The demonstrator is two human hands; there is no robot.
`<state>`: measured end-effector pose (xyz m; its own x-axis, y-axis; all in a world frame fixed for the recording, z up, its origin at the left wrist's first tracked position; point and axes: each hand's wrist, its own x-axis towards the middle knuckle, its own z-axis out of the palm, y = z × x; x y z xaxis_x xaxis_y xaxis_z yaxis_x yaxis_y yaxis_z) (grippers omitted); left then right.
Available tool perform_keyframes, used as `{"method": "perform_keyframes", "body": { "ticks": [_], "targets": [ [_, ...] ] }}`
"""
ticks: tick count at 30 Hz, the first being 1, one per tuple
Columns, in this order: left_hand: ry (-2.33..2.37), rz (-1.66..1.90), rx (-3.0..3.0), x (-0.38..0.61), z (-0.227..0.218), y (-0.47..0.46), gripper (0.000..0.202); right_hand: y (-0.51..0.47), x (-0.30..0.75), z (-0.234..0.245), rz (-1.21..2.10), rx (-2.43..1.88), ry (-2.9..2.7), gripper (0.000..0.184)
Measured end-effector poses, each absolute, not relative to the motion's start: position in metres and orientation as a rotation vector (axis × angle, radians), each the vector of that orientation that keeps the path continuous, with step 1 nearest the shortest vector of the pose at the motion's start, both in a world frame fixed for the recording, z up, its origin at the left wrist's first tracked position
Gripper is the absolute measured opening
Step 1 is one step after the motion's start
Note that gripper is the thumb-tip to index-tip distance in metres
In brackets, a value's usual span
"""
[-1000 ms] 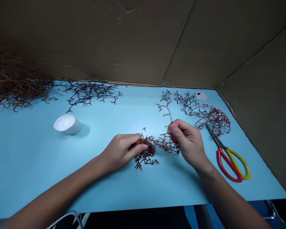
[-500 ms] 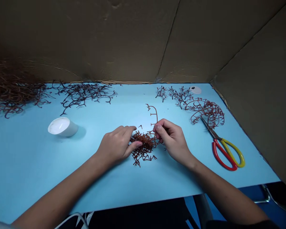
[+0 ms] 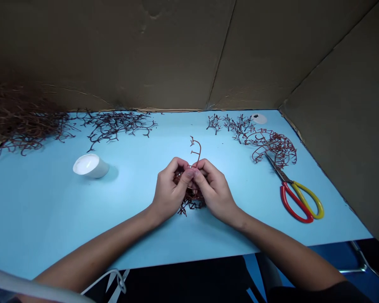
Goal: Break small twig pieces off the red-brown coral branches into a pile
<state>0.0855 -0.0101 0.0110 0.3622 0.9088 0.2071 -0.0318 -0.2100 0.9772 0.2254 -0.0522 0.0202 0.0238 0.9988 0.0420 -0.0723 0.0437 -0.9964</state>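
Note:
Both hands meet at the middle of the blue table (image 3: 132, 235). My right hand (image 3: 216, 189) pinches a thin reddish-brown curved plastic stem (image 3: 199, 150) with short side prongs; its free end curls up and away from me. The thumb and fingers of my left hand (image 3: 171, 189) are closed at the same spot, against the stem's lower part. Whatever small piece lies between the left fingertips is mostly hidden. Beneath and between the hands is a heap of small reddish-brown forked pieces (image 3: 189, 205), partly covered by them.
Scissors (image 3: 293, 189) with one red and one yellow handle lie at the right, tips by a pile of curved brown stems (image 3: 276, 145). Dark branched pieces (image 3: 116, 124) lie at the back left beside a large brown tangle (image 3: 28, 118). A white cup (image 3: 96, 166) stands left. Cardboard walls (image 3: 145, 59) enclose the back.
My left hand has left the heap's side and come to the stem, its fingertips now closing beside the right ones. My right hand has shifted slightly left with the stem.

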Motion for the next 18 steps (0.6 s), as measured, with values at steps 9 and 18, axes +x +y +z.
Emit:
{"method": "perform_keyframes", "body": {
  "ticks": [9,18],
  "targets": [
    [0.684,0.707,1.760,0.073,0.038,0.002,0.050,-0.049,0.242,0.035,1.172,-1.139,-1.328,0.039],
    [0.851,0.989,1.850,0.029,0.046,0.033,0.058,-0.045,0.289,0.052,0.807,-1.253,-1.267,0.038]
  ]
}}
